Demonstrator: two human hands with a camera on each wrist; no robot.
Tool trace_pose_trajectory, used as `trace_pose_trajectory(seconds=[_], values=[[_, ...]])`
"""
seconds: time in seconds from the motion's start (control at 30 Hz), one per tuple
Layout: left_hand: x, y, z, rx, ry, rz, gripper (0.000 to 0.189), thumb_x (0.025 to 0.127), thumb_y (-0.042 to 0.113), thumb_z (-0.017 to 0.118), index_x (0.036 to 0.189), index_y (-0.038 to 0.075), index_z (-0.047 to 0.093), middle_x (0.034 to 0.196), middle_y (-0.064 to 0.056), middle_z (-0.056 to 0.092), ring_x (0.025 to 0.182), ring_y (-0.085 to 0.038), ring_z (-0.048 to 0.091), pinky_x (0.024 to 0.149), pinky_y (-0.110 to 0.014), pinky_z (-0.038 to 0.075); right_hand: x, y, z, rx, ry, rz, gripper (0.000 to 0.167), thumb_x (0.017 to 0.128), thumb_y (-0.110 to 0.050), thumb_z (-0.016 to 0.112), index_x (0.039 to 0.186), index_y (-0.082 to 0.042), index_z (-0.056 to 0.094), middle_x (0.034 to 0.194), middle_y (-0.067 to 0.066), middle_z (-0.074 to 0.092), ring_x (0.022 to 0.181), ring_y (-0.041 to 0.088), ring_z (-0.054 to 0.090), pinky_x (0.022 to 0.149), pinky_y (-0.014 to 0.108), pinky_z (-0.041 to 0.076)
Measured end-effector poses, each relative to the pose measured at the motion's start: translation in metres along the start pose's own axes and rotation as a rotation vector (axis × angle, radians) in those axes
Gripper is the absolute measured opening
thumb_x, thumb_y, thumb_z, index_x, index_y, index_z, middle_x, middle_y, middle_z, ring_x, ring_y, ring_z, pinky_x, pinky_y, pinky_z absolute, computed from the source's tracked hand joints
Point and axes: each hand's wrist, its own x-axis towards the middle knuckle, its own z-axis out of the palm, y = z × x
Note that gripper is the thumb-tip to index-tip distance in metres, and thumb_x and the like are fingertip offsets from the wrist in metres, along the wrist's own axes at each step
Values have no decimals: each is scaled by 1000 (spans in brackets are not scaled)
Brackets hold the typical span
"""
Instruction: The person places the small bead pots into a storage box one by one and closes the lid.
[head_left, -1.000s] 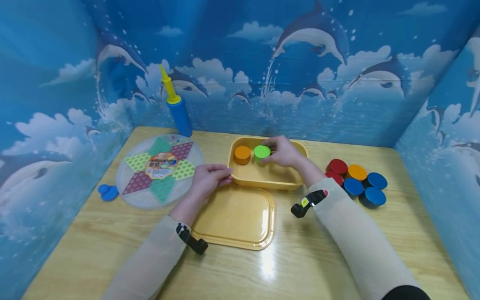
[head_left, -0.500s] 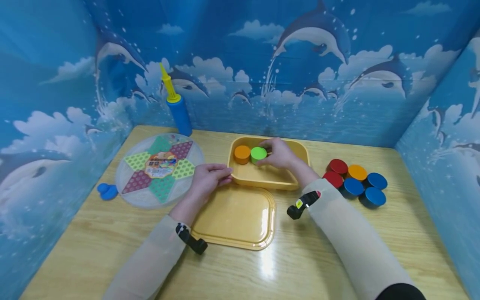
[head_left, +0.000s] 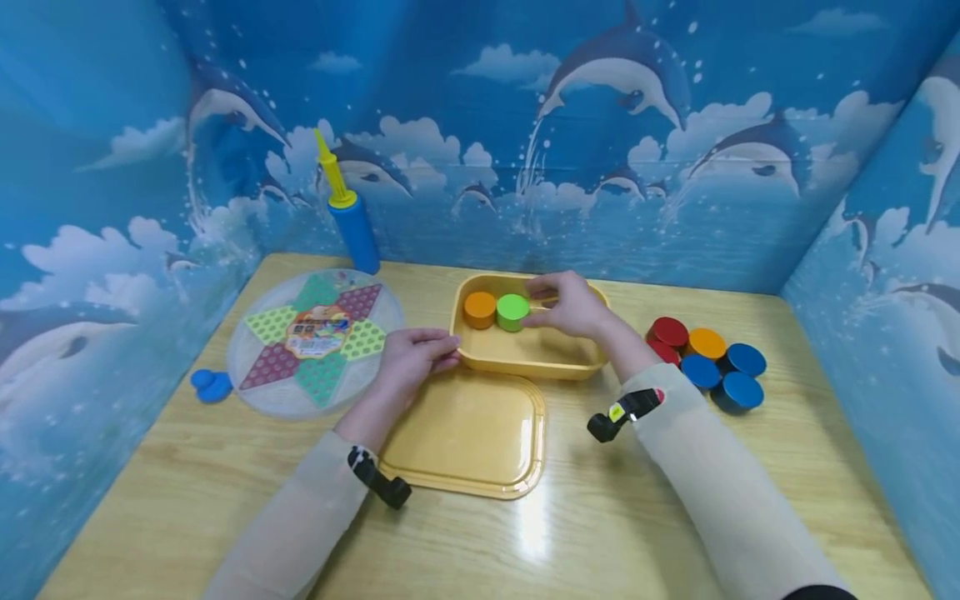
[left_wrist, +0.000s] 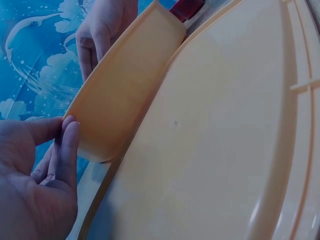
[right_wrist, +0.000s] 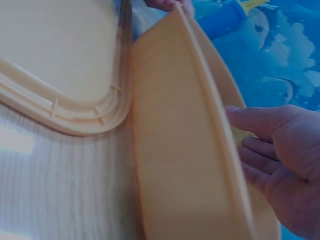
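A rectangular yellow-orange plastic box (head_left: 525, 363) stands at the back middle of the table. Inside it, at the left end, an orange disc-shaped block (head_left: 480, 309) and a light green one (head_left: 513, 312) sit side by side. My left hand (head_left: 411, 363) pinches the box's near left corner between thumb and fingers, seen also in the left wrist view. Over the box, my right hand (head_left: 573, 307) has its fingers loosely spread just right of the green block; the box wall (right_wrist: 185, 130) hides the block in the right wrist view. The matching lid (head_left: 468, 433) lies in front.
Right of the box sits a cluster of red (head_left: 670, 332), orange (head_left: 706, 342) and blue (head_left: 738, 392) discs. A round star-patterned game board (head_left: 315, 342), a blue hand pump (head_left: 354, 236) and a small blue object (head_left: 211, 386) stand at left. Dolphin-print cloth surrounds the table.
The green block has moved left to beside the orange one, carried by my right hand. That hand has since let go and drawn slightly right. My left hand has stayed at the box corner.
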Motion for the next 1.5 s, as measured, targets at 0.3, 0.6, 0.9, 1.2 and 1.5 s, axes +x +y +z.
trace_pose_trajectory(seconds=[0.3,0.6,0.9,1.2,1.5], values=[[-1,1,0,-4,-4,3,25,96,4,79,119,-3,72,109,-20,74,86,-22,76,82,-32,67,-33,-5,-29,-19,17,-28,65,92,-15,86,147,4,57,147,23,58,136,40,55,113,51,51],[-1,2,1,-13,0,-11,26,97,4,78,121,-3,72,113,-21,72,89,-22,76,83,-32,66,-75,-6,-52,-13,62,-30,62,95,-18,83,148,0,57,149,23,57,137,42,54,114,50,51],[-1,2,1,-15,5,-7,27,97,4,78,121,-3,71,113,-21,72,89,-22,76,84,-32,66,-110,3,-71,-25,133,3,59,95,-21,83,146,-1,59,147,19,59,136,38,57,112,51,51],[2,1,-2,-33,3,-5,29,96,3,79,123,-5,70,113,-22,72,87,-21,76,83,-32,66,-136,15,-85,-85,175,60,62,96,-23,83,147,1,57,147,22,58,134,42,58,106,52,54],[2,0,-1,-37,-15,-5,29,96,2,78,123,-5,70,114,-22,72,89,-22,76,85,-33,66,-164,28,-96,-130,223,87,60,97,-26,82,145,1,59,146,21,59,134,42,57,106,43,56]])
